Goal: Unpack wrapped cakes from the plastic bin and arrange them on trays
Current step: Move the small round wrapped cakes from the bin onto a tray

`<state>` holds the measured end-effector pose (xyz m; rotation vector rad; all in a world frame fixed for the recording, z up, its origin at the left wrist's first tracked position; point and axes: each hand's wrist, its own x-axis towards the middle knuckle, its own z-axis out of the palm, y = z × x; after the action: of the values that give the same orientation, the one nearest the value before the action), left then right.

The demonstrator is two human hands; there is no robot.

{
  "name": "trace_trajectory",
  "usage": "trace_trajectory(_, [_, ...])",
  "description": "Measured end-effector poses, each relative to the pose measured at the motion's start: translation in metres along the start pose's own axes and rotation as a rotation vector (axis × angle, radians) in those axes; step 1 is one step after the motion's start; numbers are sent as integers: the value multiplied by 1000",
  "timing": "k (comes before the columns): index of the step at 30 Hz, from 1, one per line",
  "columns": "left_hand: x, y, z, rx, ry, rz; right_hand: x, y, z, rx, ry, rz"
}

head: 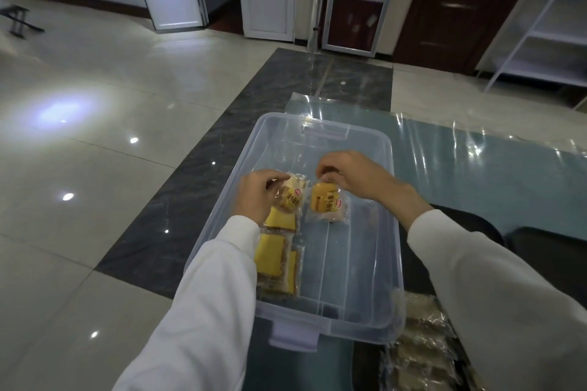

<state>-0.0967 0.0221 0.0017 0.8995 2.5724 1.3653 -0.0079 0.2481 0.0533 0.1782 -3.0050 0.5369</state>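
Head view: a clear rectangular plastic bin [355, 149] fills the centre of the frame, resting on a glossy blue-green table [476, 168]. Inside it, left of centre, the left hand [254, 197] pinches the top edge of a yellow cake in a clear wrapper [287, 198], fingers curled round the film. Just right of it, the right hand [349, 174] pinches the top of a second yellow wrapped cake [327, 205], which hangs or stands just above the bin floor; I cannot tell whether it touches. More yellow wrapped cakes [276, 260] lie flat along the bin's left side, toward the lower centre. At the lower right of the frame, outside the bin, a heap of wrapped brownish packets [425, 349] lies partly hidden by the right sleeve; whether a tray sits under it I cannot tell.

Risks, as I judge them: each cake is held only by a slippery strip of film, so a loose pinch could let one drop back; lifting both together could knock them against the bin wall or each other.

Each held wrapper carries a small red logo and dark characters on yellow, too small to read.
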Motion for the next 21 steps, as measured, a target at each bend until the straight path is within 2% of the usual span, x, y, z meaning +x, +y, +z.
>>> trace_trajectory(3, [0,5,0,-22,-34,-3,7,-9,9,56,7,-47])
trace_trajectory(7, [-2,13,0,-27,-68,-8,16,-17,19,146,110,-61])
trace_trajectory(14, [-1,11,-1,-185,-31,-163,27,-28,30,288,201,14])
trace_trajectory(18, [0,7,-1,-135,12,-135,32,-27,31,391,169,45])
trace_trajectory(21, [0,5,-4,-151,38,-162,37,-14,32,515,193,161])
